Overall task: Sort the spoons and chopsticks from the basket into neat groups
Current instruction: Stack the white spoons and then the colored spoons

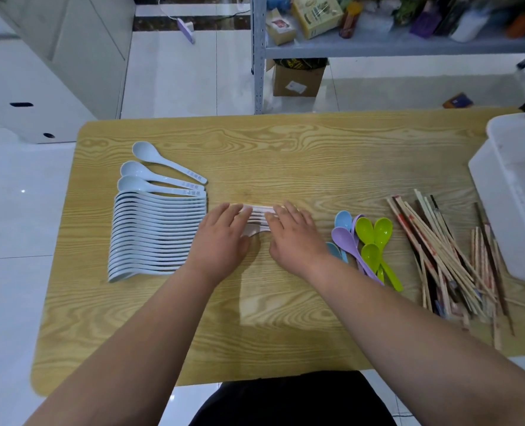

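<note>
On the wooden table (286,149), a long overlapping row of pale blue spoons (159,229) lies at the left. In the middle sits a small stack of pinkish-white spoons (258,215). My left hand (221,238) and my right hand (295,235) press against its two ends with straight fingers, hiding most of it. To the right lies a cluster of coloured spoons (362,241) in blue, purple and green. Further right is a loose pile of wooden chopsticks (448,259). The white basket (513,192) stands at the right edge.
Behind the table stands a metal shelf (378,44) loaded with boxes and bottles, with a cardboard box (298,76) on the floor below it. White cabinets (40,72) are at the far left. Bare tabletop lies in front of my hands.
</note>
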Action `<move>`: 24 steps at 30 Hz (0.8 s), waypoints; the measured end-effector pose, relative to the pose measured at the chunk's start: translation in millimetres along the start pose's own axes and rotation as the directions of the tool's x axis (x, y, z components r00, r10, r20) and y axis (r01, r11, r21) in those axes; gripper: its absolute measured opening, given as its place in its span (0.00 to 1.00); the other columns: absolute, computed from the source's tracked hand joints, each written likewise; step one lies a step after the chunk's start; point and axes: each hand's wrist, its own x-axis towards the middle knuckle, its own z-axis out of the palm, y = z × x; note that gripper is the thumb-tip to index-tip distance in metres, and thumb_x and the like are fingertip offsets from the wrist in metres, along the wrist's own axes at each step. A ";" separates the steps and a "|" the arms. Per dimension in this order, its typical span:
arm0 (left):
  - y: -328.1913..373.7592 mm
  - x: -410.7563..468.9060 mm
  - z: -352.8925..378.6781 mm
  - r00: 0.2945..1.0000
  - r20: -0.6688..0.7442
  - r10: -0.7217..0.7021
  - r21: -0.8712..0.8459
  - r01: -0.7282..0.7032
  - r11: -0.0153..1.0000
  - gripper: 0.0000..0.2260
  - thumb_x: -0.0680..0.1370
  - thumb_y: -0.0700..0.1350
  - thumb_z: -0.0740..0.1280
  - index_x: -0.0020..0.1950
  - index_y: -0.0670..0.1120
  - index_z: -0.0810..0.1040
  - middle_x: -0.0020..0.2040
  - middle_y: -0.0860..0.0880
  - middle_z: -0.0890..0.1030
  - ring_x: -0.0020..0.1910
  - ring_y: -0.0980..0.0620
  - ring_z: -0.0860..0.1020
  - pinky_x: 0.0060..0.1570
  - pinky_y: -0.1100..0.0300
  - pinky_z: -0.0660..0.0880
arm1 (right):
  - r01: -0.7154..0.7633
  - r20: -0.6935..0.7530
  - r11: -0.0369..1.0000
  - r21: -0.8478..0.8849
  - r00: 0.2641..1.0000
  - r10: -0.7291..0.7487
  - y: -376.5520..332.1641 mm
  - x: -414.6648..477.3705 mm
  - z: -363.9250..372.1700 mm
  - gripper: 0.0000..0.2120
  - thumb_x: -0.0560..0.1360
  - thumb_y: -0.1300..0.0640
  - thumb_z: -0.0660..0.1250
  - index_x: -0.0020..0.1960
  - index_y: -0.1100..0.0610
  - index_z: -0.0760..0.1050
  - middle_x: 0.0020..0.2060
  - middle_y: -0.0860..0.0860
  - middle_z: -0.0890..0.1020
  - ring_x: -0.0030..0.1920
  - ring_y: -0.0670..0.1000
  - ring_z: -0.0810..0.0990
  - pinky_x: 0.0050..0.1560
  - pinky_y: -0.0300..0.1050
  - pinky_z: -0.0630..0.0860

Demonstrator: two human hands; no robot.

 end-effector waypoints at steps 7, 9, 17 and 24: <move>33.9 -77.3 -13.1 0.996 -0.005 -0.084 -0.294 0.079 0.952 0.20 0.74 0.52 0.65 0.64 0.46 0.78 0.57 0.49 0.80 0.55 0.48 0.79 0.53 0.55 0.78 | -0.006 -0.011 0.973 0.229 1.000 0.008 -19.1 -81.9 -11.9 0.23 0.78 0.52 0.63 0.73 0.55 0.70 0.65 0.53 0.77 0.64 0.57 0.75 0.59 0.50 0.72; 44.1 -98.8 -10.9 0.996 0.063 -0.068 -0.348 0.086 0.933 0.22 0.74 0.55 0.61 0.65 0.48 0.77 0.58 0.52 0.80 0.56 0.51 0.79 0.55 0.57 0.77 | -0.021 0.011 0.948 0.318 1.000 0.018 -20.6 -112.3 -13.2 0.22 0.80 0.52 0.63 0.73 0.53 0.70 0.67 0.51 0.76 0.65 0.53 0.74 0.61 0.45 0.70; 107.0 -125.7 -3.8 0.983 0.185 0.016 -0.445 0.069 0.893 0.26 0.73 0.60 0.59 0.67 0.50 0.76 0.59 0.55 0.79 0.59 0.57 0.76 0.59 0.65 0.71 | -0.112 0.085 0.912 0.394 0.993 0.085 1.6 -197.8 -10.8 0.20 0.79 0.51 0.66 0.70 0.52 0.73 0.65 0.50 0.78 0.66 0.50 0.74 0.65 0.44 0.70; 175.2 -75.7 -6.0 0.993 0.111 0.032 -0.425 0.018 0.905 0.25 0.73 0.59 0.59 0.66 0.50 0.76 0.57 0.55 0.79 0.57 0.55 0.77 0.58 0.58 0.74 | -0.107 0.097 0.933 0.343 0.992 0.079 72.4 -222.9 -35.7 0.21 0.79 0.49 0.65 0.71 0.50 0.73 0.67 0.49 0.75 0.67 0.50 0.73 0.65 0.44 0.69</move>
